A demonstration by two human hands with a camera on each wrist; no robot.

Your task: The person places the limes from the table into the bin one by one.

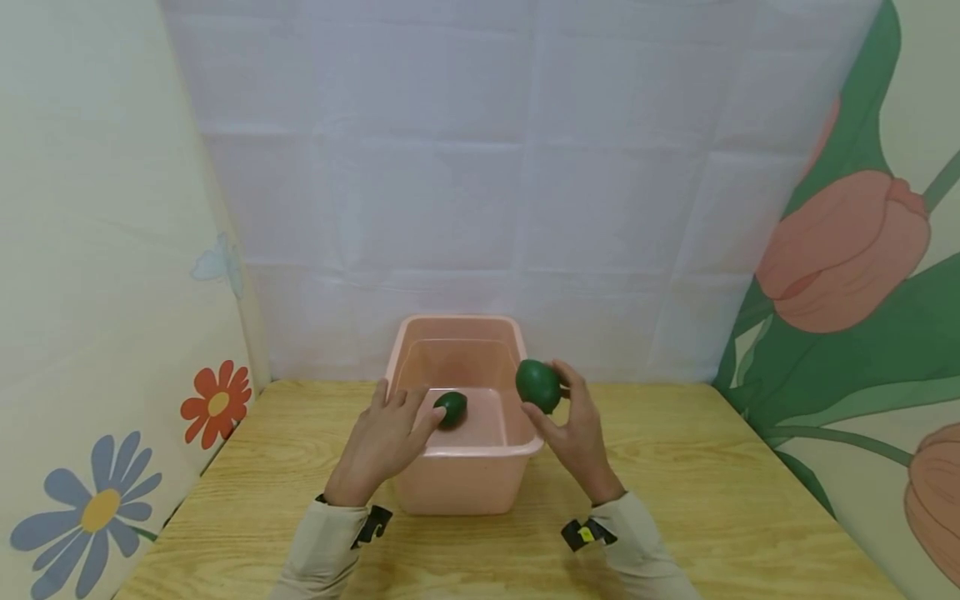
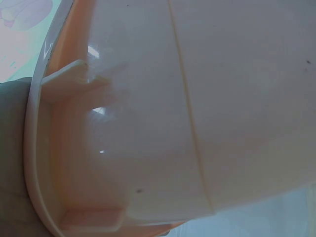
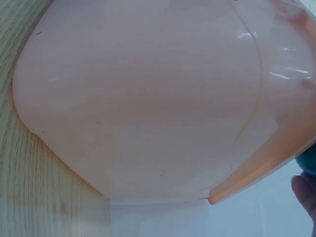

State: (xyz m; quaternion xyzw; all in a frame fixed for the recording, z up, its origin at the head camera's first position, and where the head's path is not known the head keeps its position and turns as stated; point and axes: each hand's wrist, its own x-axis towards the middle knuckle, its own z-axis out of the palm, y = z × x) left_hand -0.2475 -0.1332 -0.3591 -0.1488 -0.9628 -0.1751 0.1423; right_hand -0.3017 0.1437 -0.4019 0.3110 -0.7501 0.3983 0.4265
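Note:
A pink plastic bin (image 1: 459,483) stands on the table. In the head view, my right hand (image 1: 576,423) holds a smooth, dark green avocado (image 1: 537,386) between thumb and fingers, just above the bin's right rim. A second, smaller-looking green avocado (image 1: 452,409) shows inside the bin, apparently on its floor. My left hand (image 1: 386,437) lies over the bin's left rim, fingers spread, its thumb overlapping the edge of that avocado; whether they touch I cannot tell. The left wrist view mostly shows the bin's outer wall (image 2: 148,123); in the right wrist view, part of the held avocado (image 3: 307,160) appears.
The wood-grain table (image 1: 675,492) extends on both sides of the bin. A white cloth backdrop (image 1: 465,183) hangs close behind it. Flower-printed panels stand left (image 1: 97,275) and right (image 1: 847,367). Each wrist wears a black strap (image 1: 372,525).

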